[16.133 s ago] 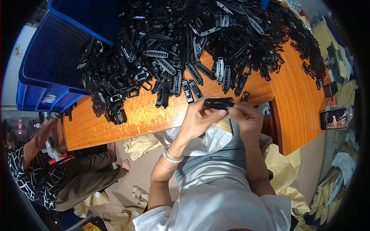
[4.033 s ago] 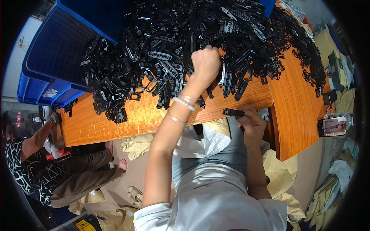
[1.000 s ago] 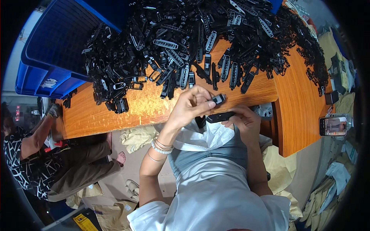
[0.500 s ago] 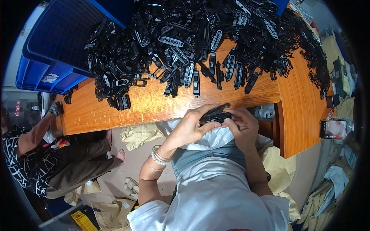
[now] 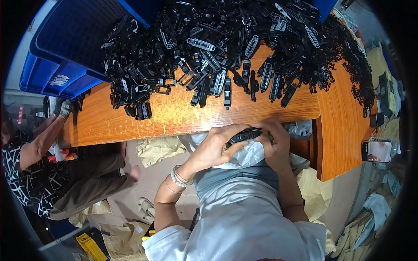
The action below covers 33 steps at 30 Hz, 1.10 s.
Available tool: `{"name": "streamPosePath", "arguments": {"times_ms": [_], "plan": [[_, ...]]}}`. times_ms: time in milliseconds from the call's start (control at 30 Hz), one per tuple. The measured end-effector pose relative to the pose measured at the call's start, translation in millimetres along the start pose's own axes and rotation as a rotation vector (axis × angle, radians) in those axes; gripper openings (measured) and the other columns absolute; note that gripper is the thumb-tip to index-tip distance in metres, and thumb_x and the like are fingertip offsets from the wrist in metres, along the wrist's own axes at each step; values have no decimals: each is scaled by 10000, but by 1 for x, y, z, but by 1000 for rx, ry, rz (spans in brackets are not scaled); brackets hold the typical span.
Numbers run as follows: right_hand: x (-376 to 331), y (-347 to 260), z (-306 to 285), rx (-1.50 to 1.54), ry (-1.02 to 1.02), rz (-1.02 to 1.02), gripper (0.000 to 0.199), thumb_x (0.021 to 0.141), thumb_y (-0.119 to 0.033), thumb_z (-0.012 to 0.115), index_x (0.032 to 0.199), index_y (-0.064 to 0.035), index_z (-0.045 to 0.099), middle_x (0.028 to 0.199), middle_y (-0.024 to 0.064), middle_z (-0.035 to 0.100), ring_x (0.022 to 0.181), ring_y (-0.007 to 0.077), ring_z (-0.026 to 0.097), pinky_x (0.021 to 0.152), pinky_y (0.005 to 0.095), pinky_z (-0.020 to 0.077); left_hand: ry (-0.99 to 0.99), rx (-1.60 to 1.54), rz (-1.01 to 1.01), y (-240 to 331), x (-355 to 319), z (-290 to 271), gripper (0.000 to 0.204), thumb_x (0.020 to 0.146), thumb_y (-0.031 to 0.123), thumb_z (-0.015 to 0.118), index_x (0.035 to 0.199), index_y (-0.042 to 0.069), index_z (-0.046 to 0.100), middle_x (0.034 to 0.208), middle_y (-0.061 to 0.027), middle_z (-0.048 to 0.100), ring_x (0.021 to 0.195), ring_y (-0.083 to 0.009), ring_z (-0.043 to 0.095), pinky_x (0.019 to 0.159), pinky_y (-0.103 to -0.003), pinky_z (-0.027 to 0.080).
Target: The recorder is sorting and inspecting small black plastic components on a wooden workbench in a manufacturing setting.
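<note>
In front of my lap, at the table's front edge, my left hand (image 5: pixel 220 142) grips a black elongated plastic part (image 5: pixel 243 137), thumb on the near side and fingers on the far side. My right hand (image 5: pixel 275 140) is closed at the right end of that part, its fingertips partly hidden. Beyond my hands, a large heap of black plastic parts (image 5: pixel 152 56) covers the far side of the table. Several parts with silver-grey ladder-like insides (image 5: pixel 220 82) lie along the heap's near edge, and a narrow black part (image 5: pixel 227 93) is nearest to my hands.
Blue plastic crates (image 5: pixel 56 78) stand at the far left of the wooden table (image 5: pixel 174 119). At the left is another person (image 5: pixel 35 174), with a gloved hand (image 5: pixel 65 108) by the table. A phone (image 5: pixel 377 151) is at the right. Brown bags (image 5: pixel 126 243) and sandals (image 5: pixel 147 208) are on the floor.
Two black pieces that stood at an angle to each other now sit together as one body in my left hand. My right thumb has moved off its near side. The other person's arm has shifted.
</note>
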State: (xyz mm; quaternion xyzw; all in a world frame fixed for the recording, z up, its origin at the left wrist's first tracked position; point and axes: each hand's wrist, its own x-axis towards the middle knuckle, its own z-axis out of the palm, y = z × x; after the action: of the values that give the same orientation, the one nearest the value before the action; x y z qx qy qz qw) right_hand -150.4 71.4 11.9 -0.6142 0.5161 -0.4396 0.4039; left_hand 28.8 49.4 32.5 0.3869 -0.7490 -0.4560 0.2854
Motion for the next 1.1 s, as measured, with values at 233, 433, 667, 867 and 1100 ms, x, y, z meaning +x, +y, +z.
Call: {"name": "streamPosePath", "arguments": {"times_ms": [233,433,667,867,1100], "plan": [[1,6,-1,297,-100,109,254,689,70,581,930,-3,613,866,114,554,688,191,576,611,238,459,-112,-460,-207,-12,-3,-4,247,818,107,589,1025,-28,588,758,-90,646,664,-139,631,635,-243,504],[-5,14,9,50,-203,-14,187,730,40,575,913,34,612,788,86,572,648,129,562,595,235,460,609,338,-188,-68,16,-55,109,771,50,581,832,-31,621,792,-123,610,623,-199,577,598,-320,476],[-1,23,-13,-24,-74,42,111,771,-21,560,852,28,619,741,78,593,626,127,557,550,222,432,546,848,-107,-89,35,-88,90,721,48,598,763,-27,623,801,-192,569,626,-339,572,545,-389,450],[38,58,-76,-546,664,-113,115,805,-110,593,819,3,602,760,79,575,657,160,553,566,254,421,594,861,-159,-70,39,-85,72,715,28,594,778,-7,598,853,-201,551,662,-331,561,592,-373,441],[48,69,-97,-1007,639,-56,106,750,-82,634,818,-9,599,845,107,585,819,276,545,719,362,416,770,386,-187,-64,22,-75,145,732,-1,592,853,-2,512,712,-87,560,582,-167,530,545,-258,421]]}}
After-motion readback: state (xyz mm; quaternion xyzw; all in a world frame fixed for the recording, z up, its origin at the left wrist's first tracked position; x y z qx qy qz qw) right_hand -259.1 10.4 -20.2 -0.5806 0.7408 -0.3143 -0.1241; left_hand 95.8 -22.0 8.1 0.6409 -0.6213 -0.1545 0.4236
